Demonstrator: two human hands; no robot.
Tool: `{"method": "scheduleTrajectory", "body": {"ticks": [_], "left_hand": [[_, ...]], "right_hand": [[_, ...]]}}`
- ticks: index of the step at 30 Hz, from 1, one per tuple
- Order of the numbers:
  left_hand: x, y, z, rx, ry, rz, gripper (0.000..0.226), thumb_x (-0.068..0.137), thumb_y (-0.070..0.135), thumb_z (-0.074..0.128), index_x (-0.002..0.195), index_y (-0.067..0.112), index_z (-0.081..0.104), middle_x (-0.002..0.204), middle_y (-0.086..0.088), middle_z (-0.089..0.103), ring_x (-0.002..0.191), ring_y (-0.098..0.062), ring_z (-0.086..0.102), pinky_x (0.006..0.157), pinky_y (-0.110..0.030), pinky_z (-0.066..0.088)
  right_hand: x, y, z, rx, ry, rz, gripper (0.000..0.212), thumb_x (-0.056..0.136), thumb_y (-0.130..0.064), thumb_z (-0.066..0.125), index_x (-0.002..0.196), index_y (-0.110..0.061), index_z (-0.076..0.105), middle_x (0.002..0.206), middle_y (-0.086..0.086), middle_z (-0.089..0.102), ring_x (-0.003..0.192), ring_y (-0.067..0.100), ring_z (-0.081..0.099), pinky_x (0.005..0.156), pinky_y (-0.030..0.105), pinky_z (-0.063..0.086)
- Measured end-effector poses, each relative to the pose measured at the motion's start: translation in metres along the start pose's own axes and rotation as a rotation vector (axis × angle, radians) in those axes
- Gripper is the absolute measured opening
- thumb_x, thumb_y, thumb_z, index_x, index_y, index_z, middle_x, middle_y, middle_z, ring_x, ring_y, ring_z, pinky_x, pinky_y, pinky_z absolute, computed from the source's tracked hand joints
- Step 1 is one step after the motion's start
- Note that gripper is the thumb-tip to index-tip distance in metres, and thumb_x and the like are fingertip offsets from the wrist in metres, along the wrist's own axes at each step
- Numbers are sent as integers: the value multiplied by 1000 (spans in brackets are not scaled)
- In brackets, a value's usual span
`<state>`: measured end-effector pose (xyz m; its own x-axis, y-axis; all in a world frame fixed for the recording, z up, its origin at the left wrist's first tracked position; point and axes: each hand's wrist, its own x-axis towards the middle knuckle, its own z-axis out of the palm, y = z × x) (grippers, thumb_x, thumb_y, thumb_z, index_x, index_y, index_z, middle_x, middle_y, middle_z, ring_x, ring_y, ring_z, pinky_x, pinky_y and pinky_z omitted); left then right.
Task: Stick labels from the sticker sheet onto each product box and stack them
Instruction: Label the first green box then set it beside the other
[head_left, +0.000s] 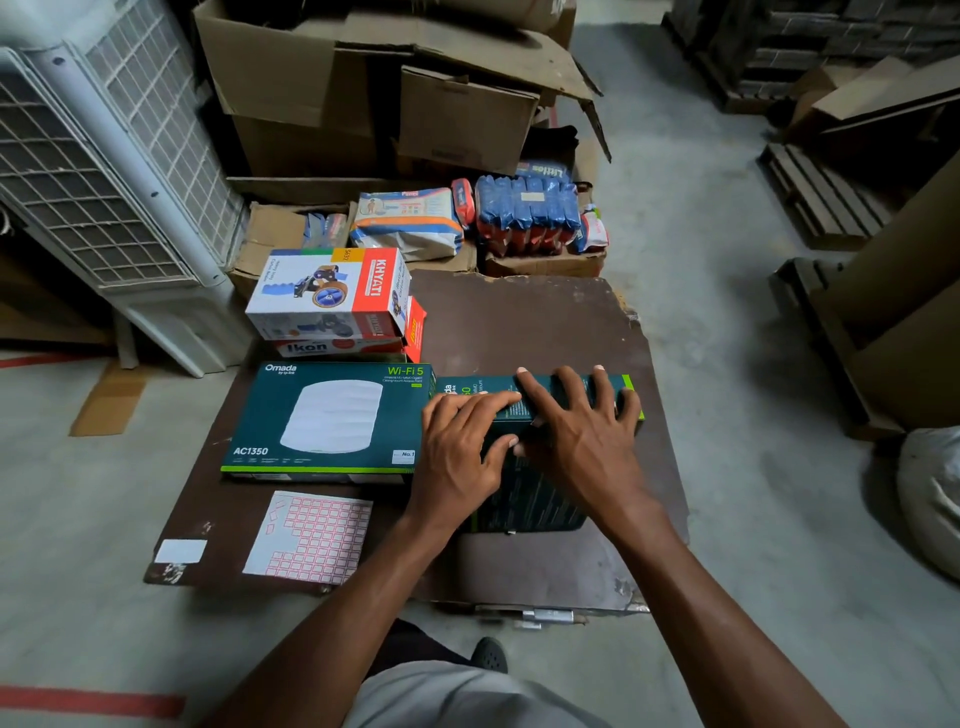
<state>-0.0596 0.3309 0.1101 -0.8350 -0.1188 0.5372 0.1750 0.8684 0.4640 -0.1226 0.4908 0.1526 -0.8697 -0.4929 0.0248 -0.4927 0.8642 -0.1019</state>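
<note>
A dark green Omada box stands on edge on the brown board. My right hand lies over its top edge with fingers spread and straight. My left hand rests against the box's left end, fingers extended along the top edge and thumb on the near face. A second Omada Wi-Fi 5 box lies flat to the left. The sticker sheet with red-bordered labels lies near the board's front left. A white Khyati box sits stacked on an Ikon box at the back left.
A white paper scrap lies at the board's front left corner. Packaged goods and cardboard cartons crowd behind the board. A white cooler unit stands at the left. Wooden pallets and cardboard sit at the right.
</note>
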Motion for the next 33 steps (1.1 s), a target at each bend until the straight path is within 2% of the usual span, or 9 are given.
{"method": "scheduleTrajectory", "body": {"ticks": [7,11,14,17,18,24,28,30,33], "left_hand": [[-5,-5,-4,-84,-22,36,55,84,9,74,136,16,57,140,-1,55,134,-23,48,114,-52,34],[-17,-12,-3,-241,64,-183,90,81,12,81,155,16,29,162,-7,28,152,-25,23,124,-41,23],[-34,-25,6,-442,-98,-473,121,76,21,88,161,35,2,166,4,21,152,-12,24,123,-35,27],[-50,-37,16,-516,-216,-565,123,73,27,90,149,61,0,154,3,45,140,-18,47,114,-48,43],[-54,-39,18,-516,-237,-567,122,73,29,89,147,69,0,154,3,46,138,-18,49,112,-48,44],[-73,-54,30,-495,-328,-481,122,75,30,89,159,43,2,165,24,12,152,2,14,126,-32,21],[-76,-62,24,-386,-326,-443,110,76,40,87,157,52,13,153,13,40,141,-8,37,117,-33,32],[-71,-59,21,-258,-329,-370,108,73,49,85,157,51,16,134,10,50,125,-9,46,106,-30,34],[-60,-51,17,-56,-362,-257,104,73,62,77,156,53,15,132,14,49,121,-11,46,100,-27,23]], "right_hand": [[9,-8,-5,-31,-70,13,89,92,-63,57,159,-46,2,155,16,26,148,59,7,114,76,14],[13,-8,-7,-20,-96,17,86,91,-57,64,158,-46,12,155,11,32,148,59,11,113,77,13],[14,-3,-7,-1,-76,-20,87,81,-57,74,152,-49,24,147,6,42,144,52,26,113,75,19],[15,7,-9,6,-88,-71,89,74,-62,77,149,-53,29,144,1,47,139,41,37,112,69,24],[15,11,-11,15,-82,-77,89,73,-63,77,148,-53,31,143,-1,48,136,38,40,111,67,26],[2,55,-19,319,1,0,86,71,-58,83,146,-53,41,135,-4,56,123,26,52,98,53,44],[-15,82,-14,583,3,66,80,73,-48,88,141,-54,45,136,-16,53,103,15,61,87,35,50],[-21,100,-2,729,-34,102,79,73,-38,90,137,-53,47,136,-16,54,109,17,62,93,38,51],[-29,128,22,940,-109,132,78,75,-21,90,138,-36,46,134,-8,58,119,21,62,97,41,56]]}}
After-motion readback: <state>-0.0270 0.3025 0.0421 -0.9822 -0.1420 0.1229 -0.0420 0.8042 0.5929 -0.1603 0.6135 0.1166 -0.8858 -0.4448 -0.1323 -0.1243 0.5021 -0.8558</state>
